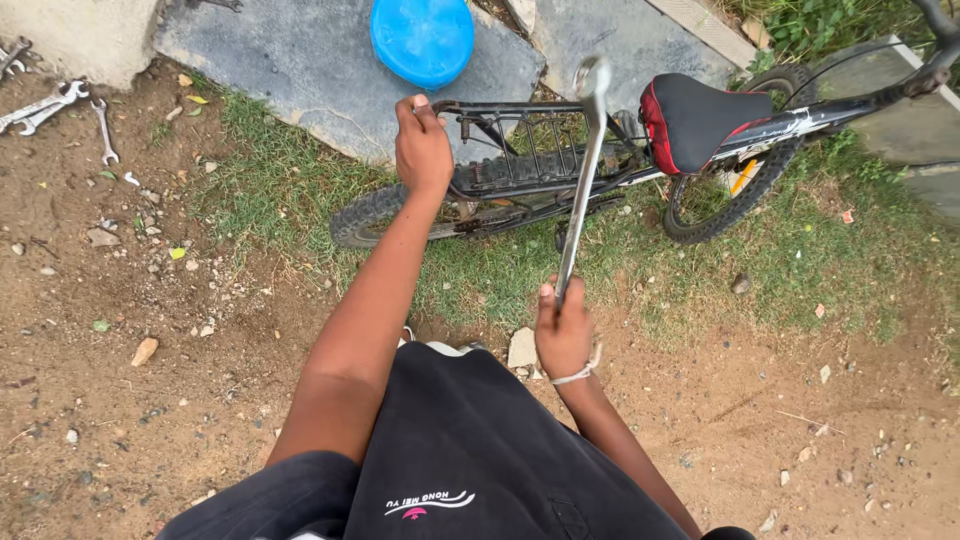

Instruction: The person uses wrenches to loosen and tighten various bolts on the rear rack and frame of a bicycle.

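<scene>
Nearest the camera, a black garment (470,460) is being worn over the lap, with bare dirt (150,420) lying on both sides of it. Just beyond it, the right hand (563,330) is being closed in a fist around the lower end of a long metal wrench (580,180), with a pale band being worn at that wrist. The wrench is being held nearly upright, tilted slightly to the right, so that its ring end is showing above the bike's rack (520,135). A pale stone (521,348) is lying on the ground just left of that hand.

Further out, the left hand (422,148) is being closed on the rear corner of the rack, fingers curled over its rail. The bike (600,170) is being kept on a strip of grass (820,260), its rear wheel (375,215) pointing left and its black and red saddle (700,118) lying to the right of the wrench.

Well to the left, several spanners (60,105) are lying loose on the dirt beside a concrete edge. Beyond the bike, grey stone slabs (290,60) are lying flat, and a blue round lid (422,38) is resting on one of them.
</scene>
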